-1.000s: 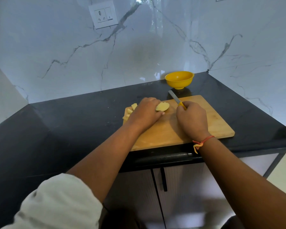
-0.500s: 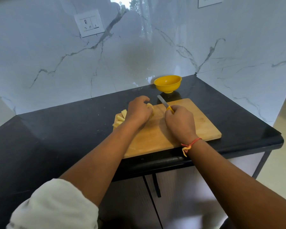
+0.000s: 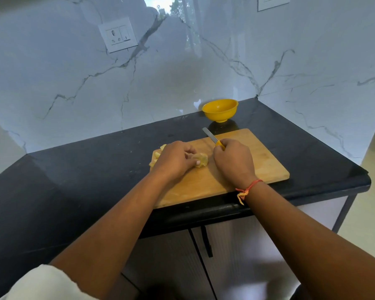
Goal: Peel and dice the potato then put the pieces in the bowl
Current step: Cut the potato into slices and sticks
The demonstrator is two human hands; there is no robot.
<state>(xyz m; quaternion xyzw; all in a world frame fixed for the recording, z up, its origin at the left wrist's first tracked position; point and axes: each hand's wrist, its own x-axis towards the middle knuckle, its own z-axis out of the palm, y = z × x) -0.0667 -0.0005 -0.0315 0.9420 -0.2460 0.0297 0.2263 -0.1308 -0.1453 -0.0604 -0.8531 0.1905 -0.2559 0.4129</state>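
Observation:
A pale yellow peeled potato piece (image 3: pixel 201 160) lies on the wooden cutting board (image 3: pixel 262 161), and my left hand (image 3: pixel 175 160) holds it with curled fingers. More cut potato pieces (image 3: pixel 157 155) peek out at the board's far left corner, mostly hidden behind that hand. My right hand (image 3: pixel 233 160) grips the yellow handle of a small knife (image 3: pixel 210 137); its blade points away, up and to the left, just right of the potato piece. A yellow bowl (image 3: pixel 220 109) stands on the black counter behind the board, and I see nothing inside it.
The black counter (image 3: pixel 85 180) runs left along a white marble wall with a socket (image 3: pixel 118 34). Its right edge drops off just beyond the board. Cabinet doors (image 3: pixel 206 241) with a dark handle sit below the front edge.
The view has tilted and shifted. My left hand has turned the potato piece on the board, and my right hand with the knife has stayed close beside it.

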